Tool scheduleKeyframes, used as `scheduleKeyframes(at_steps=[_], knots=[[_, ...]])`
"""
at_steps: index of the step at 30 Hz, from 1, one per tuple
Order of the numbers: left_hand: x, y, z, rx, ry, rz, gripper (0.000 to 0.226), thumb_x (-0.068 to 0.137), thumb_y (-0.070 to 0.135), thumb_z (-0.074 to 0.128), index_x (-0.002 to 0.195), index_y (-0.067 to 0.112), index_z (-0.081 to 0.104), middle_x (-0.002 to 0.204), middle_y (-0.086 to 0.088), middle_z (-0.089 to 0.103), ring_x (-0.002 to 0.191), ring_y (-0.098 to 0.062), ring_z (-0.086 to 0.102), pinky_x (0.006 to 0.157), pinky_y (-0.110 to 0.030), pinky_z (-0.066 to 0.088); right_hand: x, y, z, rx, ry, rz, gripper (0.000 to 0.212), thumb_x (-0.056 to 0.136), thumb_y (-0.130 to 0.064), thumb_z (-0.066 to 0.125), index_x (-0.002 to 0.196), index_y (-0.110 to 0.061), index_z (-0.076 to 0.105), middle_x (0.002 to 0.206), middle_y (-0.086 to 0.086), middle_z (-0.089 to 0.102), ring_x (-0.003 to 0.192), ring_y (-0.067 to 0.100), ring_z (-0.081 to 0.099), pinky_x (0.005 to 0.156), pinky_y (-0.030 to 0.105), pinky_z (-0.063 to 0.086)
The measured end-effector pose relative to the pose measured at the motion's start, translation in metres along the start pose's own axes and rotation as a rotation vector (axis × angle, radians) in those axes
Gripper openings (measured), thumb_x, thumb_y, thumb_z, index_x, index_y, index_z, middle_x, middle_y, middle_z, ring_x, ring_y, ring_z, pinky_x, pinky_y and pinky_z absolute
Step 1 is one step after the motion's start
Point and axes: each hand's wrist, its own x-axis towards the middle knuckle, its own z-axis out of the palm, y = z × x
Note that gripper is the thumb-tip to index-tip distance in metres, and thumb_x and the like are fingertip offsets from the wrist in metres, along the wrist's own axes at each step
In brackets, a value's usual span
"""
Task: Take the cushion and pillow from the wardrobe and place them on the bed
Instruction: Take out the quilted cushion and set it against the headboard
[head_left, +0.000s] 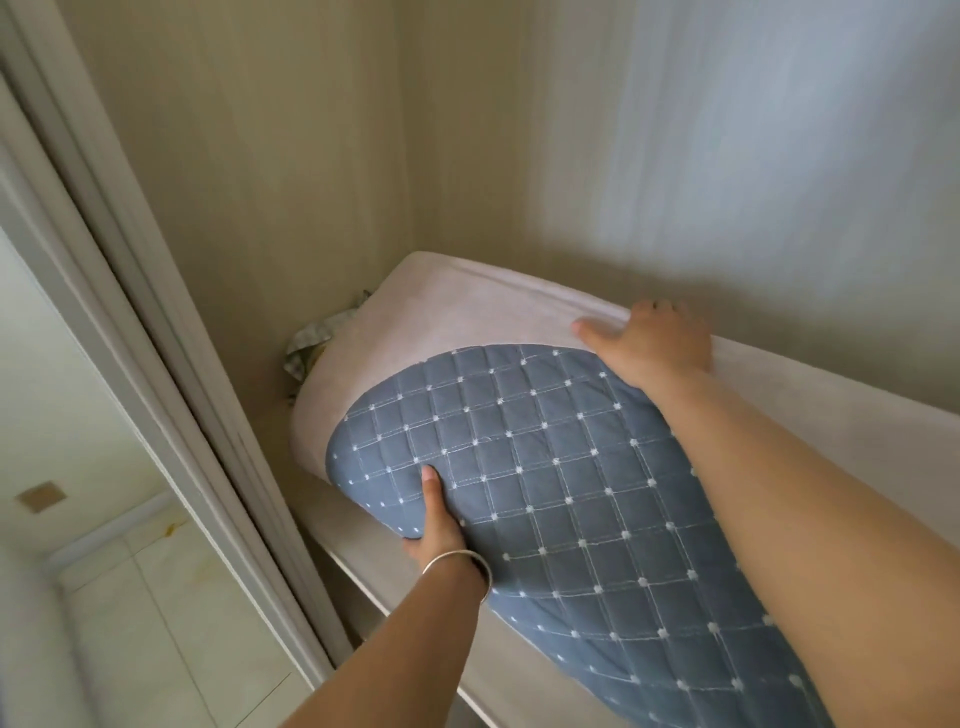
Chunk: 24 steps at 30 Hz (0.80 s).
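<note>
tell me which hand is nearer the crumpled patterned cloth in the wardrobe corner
Left. The left hand grips the blue quilted cushion's near edge, below the patterned cloth; the right hand rests on the beige pillow, farther right.

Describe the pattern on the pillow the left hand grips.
Blue-grey quilted grid with white dots, on the pillow; head view.
</note>
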Motion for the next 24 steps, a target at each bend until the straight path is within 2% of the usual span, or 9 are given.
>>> scheduleKeyframes(at_steps=[5,10,14,16,18,21,24], knots=[[-0.019,0.034,0.004,0.076,-0.033,0.138,0.111,0.060,0.060,0.077,0.148,0.021,0.021,0.146,-0.007,0.040,0.128,-0.033,0.044,0.110,-0.049,0.031,-0.015,0.006,-0.034,0.008,-0.003,0.076,0.094,0.072,-0.083,0.028,0.119,-0.007,0.055,0.119,0.016,0.060,0.111,0.032,0.053,0.089,0.039,0.038],[-0.048,0.090,0.004,0.205,-0.150,0.290,0.118,0.056,0.068,0.074,0.149,0.025,0.016,0.149,-0.009,0.036,0.130,-0.036,0.041,0.111,-0.052,0.029,-0.040,0.002,-0.079,0.117,0.071,0.193,0.096,0.070,-0.085,0.024,0.118,-0.008,0.057,0.114,0.015,0.062,0.107,0.034,0.055,0.088,0.039,0.038],[-0.091,0.130,-0.002,0.247,-0.225,0.466,0.118,0.050,0.071,0.075,0.147,0.029,0.021,0.143,-0.009,0.041,0.123,-0.035,0.046,0.108,-0.049,0.033,-0.062,0.002,-0.111,0.366,0.093,0.353,0.107,0.058,-0.093,0.023,0.112,-0.005,0.055,0.107,0.016,0.065,0.100,0.037,0.060,0.088,0.042,0.046],[-0.114,0.147,-0.005,0.325,-0.206,0.544,0.115,0.052,0.073,0.071,0.146,0.031,0.021,0.142,-0.010,0.041,0.125,-0.035,0.044,0.108,-0.047,0.032,-0.080,0.001,-0.122,0.489,0.081,0.409,0.112,0.053,-0.095,0.021,0.107,-0.005,0.058,0.102,0.015,0.066,0.090,0.035,0.062,0.079,0.040,0.049],[-0.134,0.163,-0.008,0.383,-0.192,0.628,0.117,0.050,0.076,0.069,0.147,0.033,0.019,0.142,-0.013,0.040,0.127,-0.036,0.042,0.108,-0.049,0.032,-0.097,-0.002,-0.129,0.560,0.057,0.445,0.111,0.057,-0.093,0.021,0.113,-0.004,0.057,0.108,0.016,0.064,0.092,0.035,0.062,0.073,0.035,0.046],[-0.164,0.182,-0.012,0.448,-0.210,0.758,0.117,0.049,0.078,0.067,0.146,0.035,0.017,0.141,-0.013,0.038,0.128,-0.036,0.039,0.108,-0.050,0.030,-0.116,-0.003,-0.142,0.648,0.055,0.495,0.101,0.072,-0.084,0.025,0.125,-0.001,0.051,0.124,0.019,0.058,0.106,0.035,0.058,0.072,0.034,0.037],[-0.189,0.194,-0.017,0.506,-0.236,0.880,0.115,0.052,0.080,0.064,0.146,0.037,0.015,0.141,-0.012,0.036,0.131,-0.034,0.034,0.109,-0.052,0.027,-0.136,-0.004,-0.157,0.731,0.066,0.513,0.097,0.076,-0.080,0.027,0.127,-0.001,0.051,0.126,0.019,0.057,0.107,0.035,0.058,0.071,0.033,0.036]])
